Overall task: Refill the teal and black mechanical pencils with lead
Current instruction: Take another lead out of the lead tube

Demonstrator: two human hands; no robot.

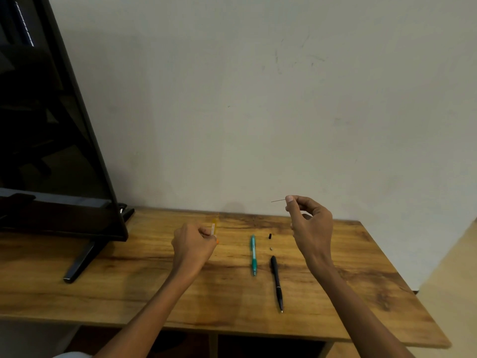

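Note:
A teal mechanical pencil [253,254] and a black mechanical pencil [276,282] lie side by side on the wooden table [129,293], tips toward me. Just beyond the black pencil's open end rest a small black cap [270,236] and a tiny pale eraser [271,248]. My right hand [311,228] is raised above the table, thumb and forefinger pinching a thin lead [278,201] that sticks out to the left. To the left of the pencils, my left hand [193,245] is closed around a yellow-orange lead case [214,227], whose top pokes out above the fingers.
A black monitor [51,151] on a slanted foot [82,262] fills the table's left side. A pale wall [258,99] runs right behind the table. The table's right edge drops off near the floor [451,293]. Dark open shelves sit under the front edge.

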